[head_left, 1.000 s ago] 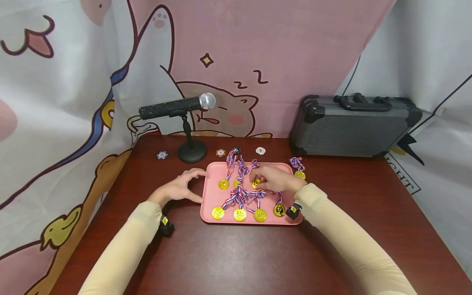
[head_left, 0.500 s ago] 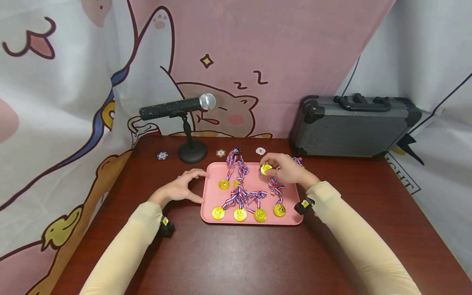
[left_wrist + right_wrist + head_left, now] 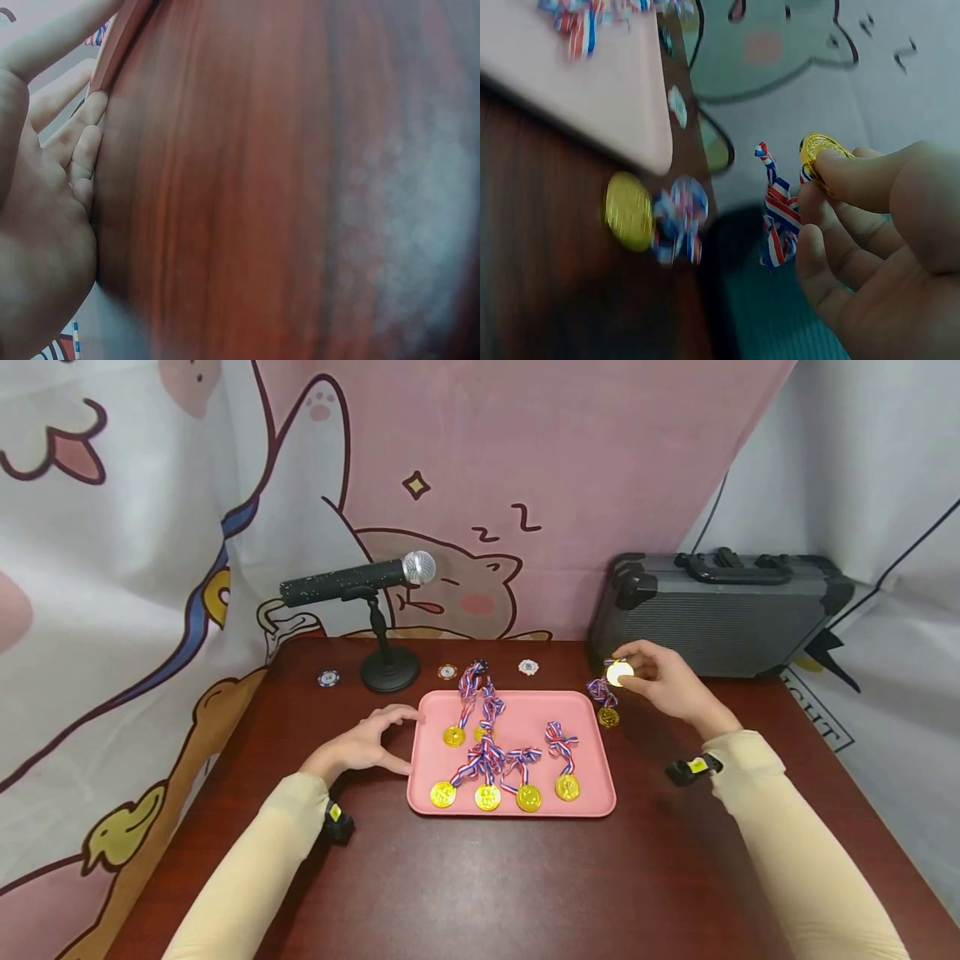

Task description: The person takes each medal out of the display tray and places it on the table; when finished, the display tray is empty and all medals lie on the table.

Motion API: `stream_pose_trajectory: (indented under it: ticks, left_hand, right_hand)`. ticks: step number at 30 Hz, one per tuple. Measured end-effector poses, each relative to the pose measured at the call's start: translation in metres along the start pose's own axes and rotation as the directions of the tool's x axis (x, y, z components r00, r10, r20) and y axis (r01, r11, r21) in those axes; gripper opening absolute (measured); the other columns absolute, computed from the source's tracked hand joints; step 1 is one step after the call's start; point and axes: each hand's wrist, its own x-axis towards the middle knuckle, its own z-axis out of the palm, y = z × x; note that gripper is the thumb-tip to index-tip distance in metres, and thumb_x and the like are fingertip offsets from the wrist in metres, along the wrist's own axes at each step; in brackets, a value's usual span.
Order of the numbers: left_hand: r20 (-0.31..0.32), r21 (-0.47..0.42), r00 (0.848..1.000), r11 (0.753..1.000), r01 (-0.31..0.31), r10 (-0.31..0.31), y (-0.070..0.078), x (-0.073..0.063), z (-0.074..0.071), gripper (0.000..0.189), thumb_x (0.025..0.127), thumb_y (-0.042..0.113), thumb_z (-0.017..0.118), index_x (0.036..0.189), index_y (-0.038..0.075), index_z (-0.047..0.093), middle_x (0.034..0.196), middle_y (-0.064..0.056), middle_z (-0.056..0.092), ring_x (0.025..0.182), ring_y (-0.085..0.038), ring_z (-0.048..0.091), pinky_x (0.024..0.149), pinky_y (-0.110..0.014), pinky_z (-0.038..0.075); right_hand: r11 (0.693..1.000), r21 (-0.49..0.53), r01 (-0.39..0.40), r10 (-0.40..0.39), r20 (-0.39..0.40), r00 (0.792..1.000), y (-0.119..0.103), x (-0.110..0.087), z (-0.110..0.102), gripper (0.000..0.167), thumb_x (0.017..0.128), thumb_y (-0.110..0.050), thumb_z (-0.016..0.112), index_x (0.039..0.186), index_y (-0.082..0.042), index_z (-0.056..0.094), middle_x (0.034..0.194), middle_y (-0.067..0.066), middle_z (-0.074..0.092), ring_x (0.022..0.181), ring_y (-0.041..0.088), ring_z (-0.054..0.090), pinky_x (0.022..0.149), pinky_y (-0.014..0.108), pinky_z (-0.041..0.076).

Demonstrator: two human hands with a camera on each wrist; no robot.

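Note:
Between thumb and fingers my right hand (image 3: 670, 687) pinches a gold medal (image 3: 821, 154), whose striped ribbon (image 3: 782, 214) hangs bunched below it in the right wrist view. The medal is raised just above the back right of the table. Close by on the wood lies another gold medal (image 3: 608, 717) with a bundled ribbon. A pink tray (image 3: 525, 714) carries several gold medals on red, white and blue ribbons, such as the front right medal (image 3: 567, 787). At the tray's left edge my left hand (image 3: 365, 741) rests with thumb and fingers spread, fingertips at the rim.
A dark grey hard case (image 3: 720, 618) stands at the back right, against the curtain. A microphone on a stand (image 3: 386, 664) is at the back left. Poker chips lie along the back, including a blue chip (image 3: 328, 678) and a white chip (image 3: 528, 667).
My right hand has taken a medal from the tray's back row and carried it right, past the tray's edge, to above the table. The left hand has stayed at the tray.

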Motion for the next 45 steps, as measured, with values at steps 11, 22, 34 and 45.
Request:
stream_pose_trajectory:
  ticks: [11, 22, 34, 45]
  left_hand:
    - [-0.011, -0.005, 1.000, 1.000, -0.020, 0.020, -0.005, 0.001, 0.000, 0.084, 0.073, 0.027, 0.097, 0.146, 0.022, 0.057, 0.154, -0.003, 0.048, 0.139, -0.034, 0.038, 0.114, -0.064, 0.031]
    - [-0.002, -0.015, 1.000, 1.000, 0.008, -0.008, -0.004, 0.000, 0.001, 0.085, 0.072, 0.029, 0.097, 0.147, 0.023, 0.057, 0.155, -0.003, 0.047, 0.140, -0.034, 0.036, 0.115, -0.064, 0.031]
    - [-0.003, 0.004, 1.000, 1.000, -0.007, 0.007, -0.001, 0.001, 0.001, 0.086, 0.072, 0.030, 0.098, 0.147, 0.022, 0.057, 0.154, -0.002, 0.048, 0.139, -0.033, 0.037, 0.114, -0.061, 0.032]
    - [-0.003, 0.008, 1.000, 1.000, -0.014, 0.014, -0.002, 0.000, 0.000, 0.086, 0.072, 0.030, 0.098, 0.147, 0.022, 0.056, 0.154, -0.003, 0.047, 0.139, -0.034, 0.037, 0.114, -0.061, 0.032]
  right_hand:
    - [0.985, -0.096, -0.141, 0.140, -0.019, 0.990, 0.063, -0.032, -0.013, 0.038, 0.096, -0.001, 0.074, 0.132, 0.002, 0.061, 0.109, 0.023, 0.070, 0.089, 0.020, 0.068, 0.069, 0.018, 0.052]
    - [0.977, -0.201, -0.067, 0.089, 0.103, 0.991, 0.075, -0.037, 0.002, 0.037, 0.090, 0.004, 0.079, 0.125, -0.002, 0.068, 0.108, 0.016, 0.073, 0.095, 0.030, 0.071, 0.076, 0.025, 0.054]
    - [0.939, -0.344, 0.023, 0.032, 0.155, 0.987, 0.065, -0.035, 0.006, 0.036, 0.084, -0.004, 0.087, 0.118, -0.002, 0.075, 0.101, 0.013, 0.072, 0.082, 0.023, 0.062, 0.073, 0.037, 0.050]
    - [0.911, -0.407, 0.071, 0.016, 0.205, 0.979, 0.055, -0.035, 0.006, 0.042, 0.084, -0.006, 0.087, 0.122, 0.000, 0.071, 0.101, 0.015, 0.071, 0.079, 0.022, 0.067, 0.105, 0.061, 0.046]
